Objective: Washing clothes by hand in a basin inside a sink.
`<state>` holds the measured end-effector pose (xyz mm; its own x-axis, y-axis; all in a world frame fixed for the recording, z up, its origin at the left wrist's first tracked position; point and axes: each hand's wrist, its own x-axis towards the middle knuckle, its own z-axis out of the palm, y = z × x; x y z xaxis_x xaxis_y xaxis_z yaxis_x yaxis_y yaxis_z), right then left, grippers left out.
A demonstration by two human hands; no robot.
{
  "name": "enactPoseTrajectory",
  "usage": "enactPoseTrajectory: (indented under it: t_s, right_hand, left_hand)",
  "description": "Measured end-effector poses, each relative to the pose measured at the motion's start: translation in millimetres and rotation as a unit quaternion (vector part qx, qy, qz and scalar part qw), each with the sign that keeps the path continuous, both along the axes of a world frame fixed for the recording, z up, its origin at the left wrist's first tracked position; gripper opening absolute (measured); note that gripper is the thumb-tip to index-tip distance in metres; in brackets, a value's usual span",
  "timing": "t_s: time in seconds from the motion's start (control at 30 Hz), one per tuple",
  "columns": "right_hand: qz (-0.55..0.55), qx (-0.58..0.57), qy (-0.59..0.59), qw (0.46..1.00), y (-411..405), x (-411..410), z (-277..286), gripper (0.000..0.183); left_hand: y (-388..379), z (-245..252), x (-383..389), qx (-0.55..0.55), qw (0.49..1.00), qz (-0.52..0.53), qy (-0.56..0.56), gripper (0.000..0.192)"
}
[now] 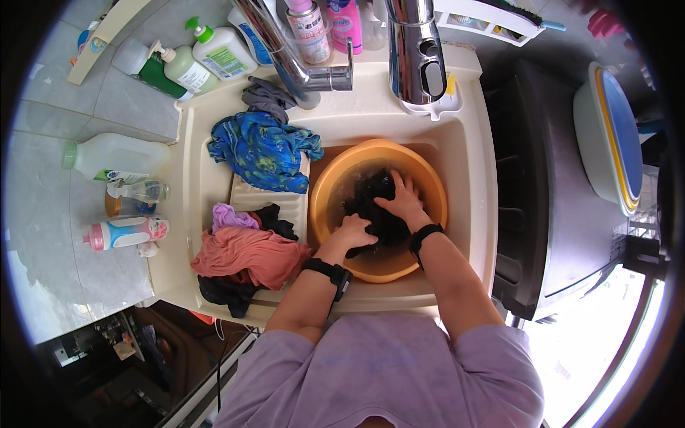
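An orange plastic basin (320,195) of cloudy water sits in a cream laundry sink (455,160). Soaked black cloth (382,227) lies in the water, partly under the surface. My left hand (353,233) touches the near left side of this cloth with its fingers bent downward; whether they grip it is hidden. On the cloth's right side rests my right hand (405,200), thumb and fingers spread. Left of the basin, a ribbed washboard (257,200) carries blue patterned cloth (262,150), a salmon-pink garment (251,257) and a lilac cloth (231,216).
A chrome faucet (299,69) and a thick chrome fitting (415,59) overhang the sink's back. Several bottles line the back ledge, including a green-topped pump bottle (222,53). A clear jug (120,155) stands left. Stacked basins (607,139) rest on a dark cabinet (572,198) at right.
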<state>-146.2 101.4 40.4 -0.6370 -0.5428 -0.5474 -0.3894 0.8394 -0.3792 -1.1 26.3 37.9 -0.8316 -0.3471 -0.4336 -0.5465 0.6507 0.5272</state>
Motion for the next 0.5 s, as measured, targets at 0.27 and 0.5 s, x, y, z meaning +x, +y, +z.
enactPoseTrajectory:
  t_s: [0.27,0.5]
  right_hand:
    - [-0.142,-0.168,-0.256,0.941,4,2,-38,0.085]
    - [-0.179,-0.299,-0.426,0.835,-12,23,-3,0.050]
  left_hand:
    - [-18,-21,1,0.076,0.948,0.278,0.135,0.053]
    - [-33,-16,-7,0.530,0.663,0.512,0.128,0.063]
